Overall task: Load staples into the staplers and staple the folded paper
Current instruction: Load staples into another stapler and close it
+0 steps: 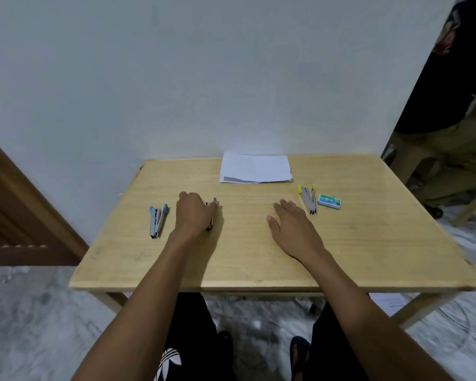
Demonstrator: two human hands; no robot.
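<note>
On the wooden table [368, 243] lie three small staplers. My left hand [194, 214] is closed over the green stapler [213, 207], of which only a green tip and the lower end show. A blue stapler [157, 220] lies open to its left. My right hand [290, 224] rests flat on the table with fingers spread, holding nothing. Just right of it lies the yellow stapler [308, 198], open, and beside that a green staple box [330, 201]. The folded white paper [255, 167] lies at the table's far edge by the wall.
A white wall stands directly behind the table. A brown wooden door [17, 215] is at the left. At the right a person [451, 127] sits on a wooden chair close to the table's far right corner. My knees are under the front edge.
</note>
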